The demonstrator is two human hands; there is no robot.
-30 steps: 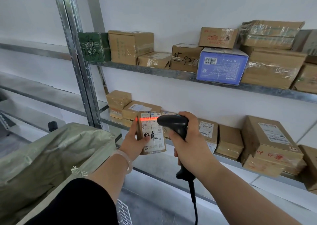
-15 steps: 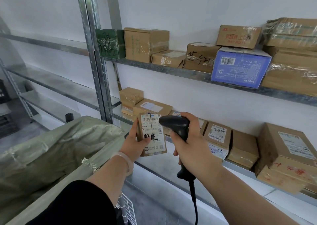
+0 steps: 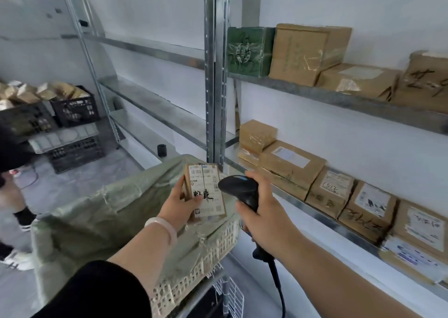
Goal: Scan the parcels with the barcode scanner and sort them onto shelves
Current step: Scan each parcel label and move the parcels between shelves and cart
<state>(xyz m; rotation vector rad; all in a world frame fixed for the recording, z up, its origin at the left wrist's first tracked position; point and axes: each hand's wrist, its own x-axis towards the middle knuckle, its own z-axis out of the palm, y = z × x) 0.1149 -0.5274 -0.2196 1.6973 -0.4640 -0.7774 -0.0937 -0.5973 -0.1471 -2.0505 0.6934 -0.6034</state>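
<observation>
My left hand (image 3: 180,202) grips a small brown parcel (image 3: 204,193) upright, its white label with barcodes and black handwriting facing me. Just to its right, my right hand (image 3: 263,212) holds the black barcode scanner (image 3: 238,189) by its handle, nose pointing at the parcel; its cable hangs down. No red scan line shows on the label. Both hands hover over the rim of a white basket (image 3: 206,257) lined with a green woven sack (image 3: 109,211).
Metal shelves (image 3: 339,97) to the right carry several brown parcels and a green box (image 3: 247,51); the left bay's shelves (image 3: 155,104) look bare. A shelf post (image 3: 213,75) stands behind the parcel. Black crates (image 3: 70,109) with parcels sit far left. Another person (image 3: 14,172) is at the left edge.
The red scan line on the label has gone out. My view has swung left, bringing the left shelf bay, crates and another person into sight. Both hands keep their hold.
</observation>
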